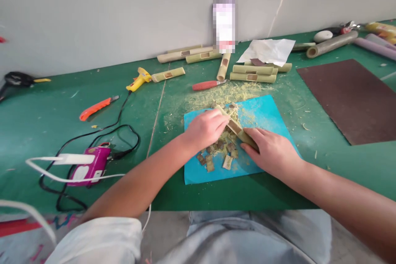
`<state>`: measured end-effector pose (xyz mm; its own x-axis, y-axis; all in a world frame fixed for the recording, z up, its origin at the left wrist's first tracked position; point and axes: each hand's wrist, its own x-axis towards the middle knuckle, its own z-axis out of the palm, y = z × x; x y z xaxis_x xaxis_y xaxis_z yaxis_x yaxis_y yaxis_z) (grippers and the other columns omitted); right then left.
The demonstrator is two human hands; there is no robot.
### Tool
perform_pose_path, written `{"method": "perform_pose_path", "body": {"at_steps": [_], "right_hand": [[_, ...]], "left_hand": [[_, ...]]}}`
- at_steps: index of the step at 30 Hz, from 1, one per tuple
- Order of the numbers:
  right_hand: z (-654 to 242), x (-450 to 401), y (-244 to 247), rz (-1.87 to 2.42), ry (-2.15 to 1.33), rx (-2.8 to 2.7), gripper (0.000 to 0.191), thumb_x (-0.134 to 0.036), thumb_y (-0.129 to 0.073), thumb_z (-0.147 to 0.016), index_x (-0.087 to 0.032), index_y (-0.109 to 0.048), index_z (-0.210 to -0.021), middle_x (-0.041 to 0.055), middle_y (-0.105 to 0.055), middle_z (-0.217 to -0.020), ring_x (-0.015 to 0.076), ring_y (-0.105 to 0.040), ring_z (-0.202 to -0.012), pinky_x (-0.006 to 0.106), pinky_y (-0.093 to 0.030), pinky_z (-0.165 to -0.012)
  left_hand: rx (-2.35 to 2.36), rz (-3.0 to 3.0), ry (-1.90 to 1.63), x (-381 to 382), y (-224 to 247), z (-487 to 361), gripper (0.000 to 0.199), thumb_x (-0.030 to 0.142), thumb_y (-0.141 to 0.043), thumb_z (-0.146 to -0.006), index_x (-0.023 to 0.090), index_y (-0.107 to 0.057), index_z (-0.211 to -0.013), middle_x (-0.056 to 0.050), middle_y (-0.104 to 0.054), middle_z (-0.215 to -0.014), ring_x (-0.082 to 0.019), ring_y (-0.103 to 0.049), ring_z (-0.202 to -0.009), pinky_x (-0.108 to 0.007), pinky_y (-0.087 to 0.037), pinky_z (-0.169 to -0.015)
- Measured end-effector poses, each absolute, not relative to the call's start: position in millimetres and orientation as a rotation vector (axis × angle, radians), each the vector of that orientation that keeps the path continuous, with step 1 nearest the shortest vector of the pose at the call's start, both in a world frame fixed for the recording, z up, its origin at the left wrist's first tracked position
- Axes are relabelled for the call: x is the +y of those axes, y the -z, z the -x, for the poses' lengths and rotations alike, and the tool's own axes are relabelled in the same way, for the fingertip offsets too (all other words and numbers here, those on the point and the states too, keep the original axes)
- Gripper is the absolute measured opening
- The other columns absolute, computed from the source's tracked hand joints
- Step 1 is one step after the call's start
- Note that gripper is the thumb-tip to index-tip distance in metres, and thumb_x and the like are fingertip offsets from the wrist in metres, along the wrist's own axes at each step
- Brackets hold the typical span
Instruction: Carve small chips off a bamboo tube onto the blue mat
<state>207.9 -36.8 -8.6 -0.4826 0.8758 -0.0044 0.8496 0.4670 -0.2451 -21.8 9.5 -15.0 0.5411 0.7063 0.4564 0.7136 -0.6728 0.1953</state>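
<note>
A bamboo tube (245, 137) with a rectangular window cut in its side lies slantwise between my hands, just over a blue sheet (193, 175). My right hand (272, 147) is closed round its near end, thumb along the top. At its far part, my left hand (206, 128) has its fingers curled in against the tube beside the window; whether anything small is also pinched there is hidden. Cut bamboo chips (227, 162) and pale shavings are scattered under and around the tube. Beyond the sheet lies a red-handled knife (204, 85).
Behind are several windowed bamboo tubes (252, 77), white paper (267, 51) and a phone (224, 24) leaning on the wall. To the left lie an orange utility knife (96, 108), a yellow glue gun (139, 80) and a purple power strip (98, 160) with cables. A brown sheet (349, 99) is at right.
</note>
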Motion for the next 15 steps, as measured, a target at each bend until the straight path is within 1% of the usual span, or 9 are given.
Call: {"method": "perform_pose_path", "body": {"at_steps": [3,6,10,13,15], "right_hand": [[-207.9,-37.0,8.9,1.541,-0.319,-2.577,0.027,-0.036,-0.049,-0.093,-0.02,-0.061,-0.112,0.0068,-0.071,-0.101,0.0201,-0.065,-0.082,0.03,-0.037,-0.061],[-208.1,-37.3,8.9,1.536,-0.33,-2.598,0.028,-0.035,-0.05,-0.093,-0.02,-0.061,-0.113,0.0065,-0.071,-0.1,0.0204,-0.065,-0.082,0.03,-0.037,-0.061],[-208.0,-37.6,9.0,1.527,-0.283,-2.611,0.03,-0.036,-0.049,-0.094,-0.018,-0.06,-0.115,0.0072,-0.071,-0.1,0.0213,-0.065,-0.083,0.031,-0.037,-0.061],[-207.4,-37.7,8.9,1.505,-0.268,-2.64,0.031,-0.035,-0.049,-0.094,-0.017,-0.06,-0.116,0.0074,-0.07,-0.098,0.0218,-0.065,-0.083,0.031,-0.037,-0.061],[-207.2,-37.6,8.5,1.492,-0.257,-2.646,0.031,-0.035,-0.049,-0.094,-0.017,-0.061,-0.116,0.0079,-0.07,-0.098,0.0218,-0.065,-0.084,0.031,-0.038,-0.062]], "left_hand": [[-1.318,2.664,0.815,9.4,15.4,21.6,0.027,0.024,-0.044,-0.1,0.013,-0.068,-0.099,-0.007,-0.065,-0.083,-0.014,-0.062,-0.074,-0.026,-0.052,-0.067],[-1.265,2.693,0.785,10.0,15.9,22.1,0.026,0.025,-0.045,-0.099,0.014,-0.068,-0.102,-0.006,-0.065,-0.082,-0.014,-0.062,-0.074,-0.025,-0.052,-0.068],[-1.3,2.629,0.784,11.4,14.7,22.9,0.027,0.025,-0.045,-0.099,0.014,-0.069,-0.098,-0.006,-0.064,-0.081,-0.014,-0.061,-0.072,-0.025,-0.051,-0.065],[-1.255,2.702,0.755,10.7,13.2,22.1,0.026,0.024,-0.044,-0.099,0.013,-0.068,-0.1,-0.006,-0.064,-0.08,-0.015,-0.061,-0.072,-0.026,-0.051,-0.065],[-1.25,2.709,0.744,10.3,12.5,21.7,0.026,0.024,-0.044,-0.099,0.014,-0.069,-0.098,-0.006,-0.064,-0.08,-0.015,-0.061,-0.072,-0.026,-0.05,-0.066]]}}
